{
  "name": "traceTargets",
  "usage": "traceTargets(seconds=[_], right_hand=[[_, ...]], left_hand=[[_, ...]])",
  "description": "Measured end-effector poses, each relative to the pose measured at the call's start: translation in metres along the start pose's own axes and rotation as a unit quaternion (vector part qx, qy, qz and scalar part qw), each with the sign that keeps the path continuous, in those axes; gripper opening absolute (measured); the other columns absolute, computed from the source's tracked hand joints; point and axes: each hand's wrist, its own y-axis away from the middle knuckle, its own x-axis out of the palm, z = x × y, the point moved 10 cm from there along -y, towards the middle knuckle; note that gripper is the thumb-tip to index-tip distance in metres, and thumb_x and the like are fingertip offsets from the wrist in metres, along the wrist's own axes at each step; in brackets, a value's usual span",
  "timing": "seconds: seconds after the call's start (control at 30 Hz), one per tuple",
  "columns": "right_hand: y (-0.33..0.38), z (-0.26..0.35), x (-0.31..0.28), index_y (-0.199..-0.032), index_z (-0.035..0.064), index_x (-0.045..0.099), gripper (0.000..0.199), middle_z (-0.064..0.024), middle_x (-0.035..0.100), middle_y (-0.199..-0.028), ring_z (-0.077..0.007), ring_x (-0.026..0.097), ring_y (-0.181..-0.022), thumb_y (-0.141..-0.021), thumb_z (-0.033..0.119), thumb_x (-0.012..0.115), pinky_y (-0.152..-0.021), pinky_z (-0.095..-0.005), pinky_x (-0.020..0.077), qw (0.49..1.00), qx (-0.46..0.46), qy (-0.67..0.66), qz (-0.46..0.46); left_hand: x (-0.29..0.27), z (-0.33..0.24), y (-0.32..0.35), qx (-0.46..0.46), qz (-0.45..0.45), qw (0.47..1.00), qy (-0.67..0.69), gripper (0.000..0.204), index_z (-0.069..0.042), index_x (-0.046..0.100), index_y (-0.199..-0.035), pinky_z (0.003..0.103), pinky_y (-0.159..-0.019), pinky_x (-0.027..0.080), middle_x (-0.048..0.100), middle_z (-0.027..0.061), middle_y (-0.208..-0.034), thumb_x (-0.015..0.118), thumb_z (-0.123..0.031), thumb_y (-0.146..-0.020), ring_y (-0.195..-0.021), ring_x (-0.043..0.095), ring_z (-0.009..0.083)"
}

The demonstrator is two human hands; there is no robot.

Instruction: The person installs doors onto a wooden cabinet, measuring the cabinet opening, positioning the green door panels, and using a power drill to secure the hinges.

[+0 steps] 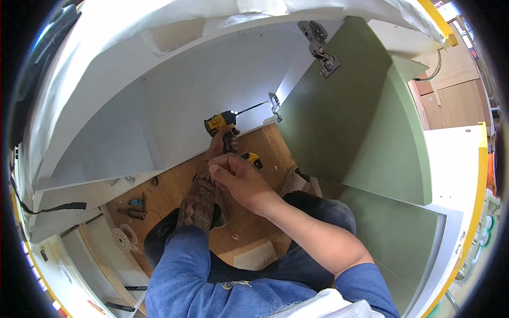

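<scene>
My left hand (219,142) is wrapped round the grip of a yellow and black cordless drill driver (216,124). Its lit nose points right, and the long thin bit (253,108) reaches close to the lower metal hinge (274,107); I cannot tell whether the tip touches. That hinge sits where the green cabinet door (355,111) meets the white panel (185,90). My right hand (241,180) hovers nearer to me, over my left wrist, with thumb and fingers pinched together. Whatever they hold, if anything, is hidden.
A second hinge (319,47) joins the door farther up. On the wooden board (273,146) at the cabinet's base lie pliers (132,212) and small bits. A white spool (122,239) rests at left, beside drawer-like parts (90,249). My knees flank the board.
</scene>
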Motion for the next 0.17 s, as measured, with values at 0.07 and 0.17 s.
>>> traceTargets(seconds=[0.07, 0.17], right_hand=[[0.0, 0.008, 0.002, -0.119, 0.0028, 0.066, 0.025, -0.0035, 0.065, -0.101, -0.0128, 0.059, -0.092, -0.107, 0.024, 0.065, -0.085, -0.0301, 0.0485, 0.999, -0.026, -0.029, -0.008], [-0.007, 0.027, -0.018, -0.119, 0.0048, 0.064, 0.02, -0.0016, 0.061, -0.092, -0.0107, 0.054, -0.08, -0.108, 0.021, 0.066, -0.074, -0.0279, 0.0475, 0.984, -0.087, -0.153, -0.041]], left_hand=[[-0.004, -0.016, 0.013, 0.031, 0.018, 0.999, 0.013, 0.035, -0.002, 0.068, -0.106, 0.027, -0.051, 0.053, 0.061, 0.0039, -0.069, 0.069, -0.037, -0.1, -0.053, 0.057, 0.0119], [0.029, -0.048, 0.041, 0.188, 0.022, 0.982, -0.022, 0.047, 0.003, 0.066, -0.121, 0.028, -0.063, 0.057, 0.063, 0.0073, -0.075, 0.075, -0.035, -0.096, -0.065, 0.063, 0.0149]])
